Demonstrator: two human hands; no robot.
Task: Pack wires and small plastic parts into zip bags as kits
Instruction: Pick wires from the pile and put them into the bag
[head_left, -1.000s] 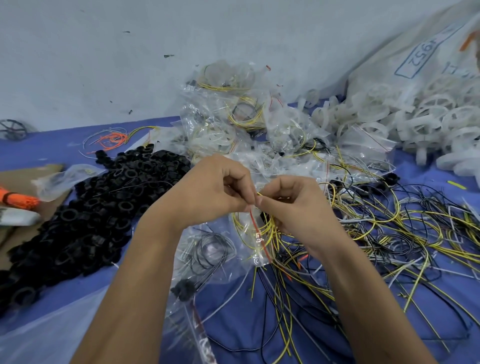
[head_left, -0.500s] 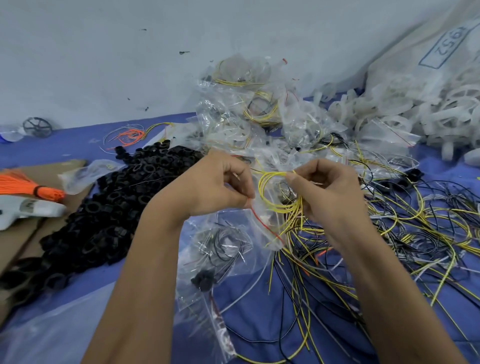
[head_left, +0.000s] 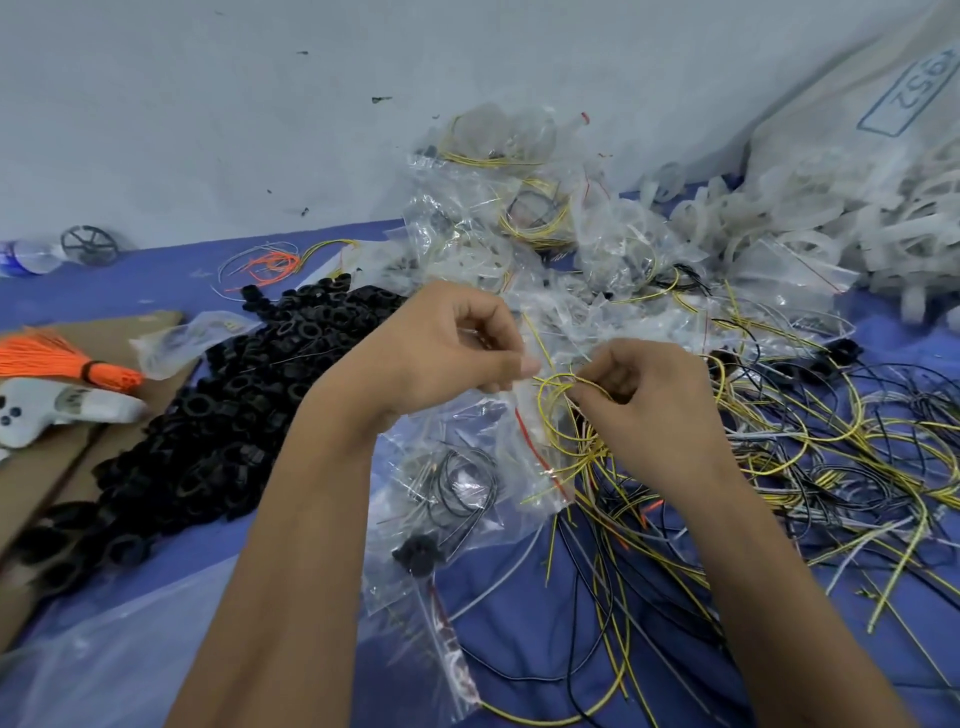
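- Blue table cover (head_left: 171, 291) under a pale wall, strewn with parts.
- Left hand (head_left: 447, 348) curled, thumb and fingers pinching the mouth of a clear zip bag (head_left: 467, 467).
- Right hand (head_left: 649, 395) just right of the zip bag mouth, fingertips pinching a coiled yellow wire (head_left: 558, 410), coil touching the bag's red-striped edge.
- Black plastic rings (head_left: 218, 415) heaped left of the zip bag.
- Loose wires (head_left: 805, 457) tangled right of it.
- Filled bags (head_left: 519, 208) piled behind.
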